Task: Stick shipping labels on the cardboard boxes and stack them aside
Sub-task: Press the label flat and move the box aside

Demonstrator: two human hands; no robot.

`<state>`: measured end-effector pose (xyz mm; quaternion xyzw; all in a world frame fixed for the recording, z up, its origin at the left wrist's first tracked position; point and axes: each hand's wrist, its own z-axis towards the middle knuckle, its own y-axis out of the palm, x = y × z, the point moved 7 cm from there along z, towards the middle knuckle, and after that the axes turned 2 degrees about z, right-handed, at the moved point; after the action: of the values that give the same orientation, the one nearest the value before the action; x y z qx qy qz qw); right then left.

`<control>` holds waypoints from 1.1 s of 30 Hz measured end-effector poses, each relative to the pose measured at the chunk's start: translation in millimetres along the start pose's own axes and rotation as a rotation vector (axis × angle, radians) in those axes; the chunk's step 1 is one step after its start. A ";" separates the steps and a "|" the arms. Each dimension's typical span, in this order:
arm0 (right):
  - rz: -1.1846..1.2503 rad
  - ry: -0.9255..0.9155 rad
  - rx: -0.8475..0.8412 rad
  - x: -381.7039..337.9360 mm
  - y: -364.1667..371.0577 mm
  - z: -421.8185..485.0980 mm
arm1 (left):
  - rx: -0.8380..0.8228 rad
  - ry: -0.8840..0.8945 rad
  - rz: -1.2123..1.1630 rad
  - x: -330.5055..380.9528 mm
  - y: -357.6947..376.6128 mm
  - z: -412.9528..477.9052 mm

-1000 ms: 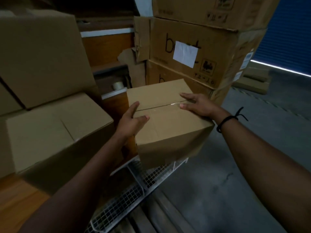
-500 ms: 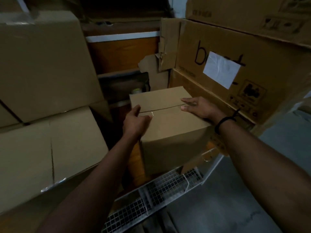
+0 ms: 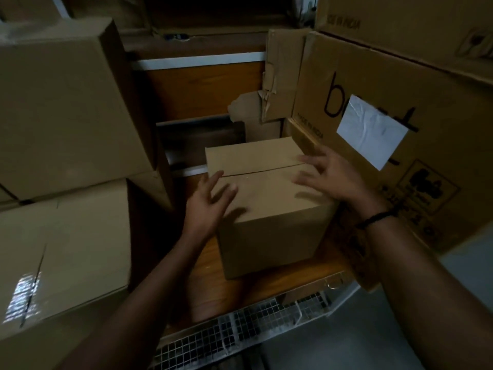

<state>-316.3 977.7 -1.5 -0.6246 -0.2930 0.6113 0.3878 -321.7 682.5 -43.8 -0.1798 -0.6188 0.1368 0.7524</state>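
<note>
— Lowered since a second ago: the cardboard box (image 3: 266, 209), then carried in the air, sits on the wooden bench (image 3: 266, 287).
— Where exactly?
— Between the stacked boxes (image 3: 66, 102) at left and the big box (image 3: 440, 169) with a white label (image 3: 372, 130) at right.
— And the hands?
— Left hand (image 3: 210, 201) and right hand (image 3: 330, 180) are spread, fingers straight, over its top; blur hides whether they touch.

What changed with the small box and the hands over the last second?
The small cardboard box, carried in both hands a second ago, now rests on the wooden shelf. The left hand and right hand have let go: both are open, fingers spread over its top. The large box with its white label and the stacked boxes at left stayed put.
</note>
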 end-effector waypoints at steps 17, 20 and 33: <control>0.174 -0.114 -0.151 9.3 10.7 68.1 | -0.102 -0.008 0.083 -16.2 38.7 71.6; 0.162 -0.104 -0.187 15.8 16.0 80.6 | -0.120 -0.021 0.098 -19.6 44.7 82.0; -0.155 -0.152 -0.148 19.0 28.7 87.6 | -0.073 0.013 0.337 7.6 49.4 77.0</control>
<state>-404.6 989.6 -31.7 -0.5789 -0.4132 0.6017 0.3634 -394.9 737.9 -45.8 -0.3088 -0.5795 0.2373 0.7159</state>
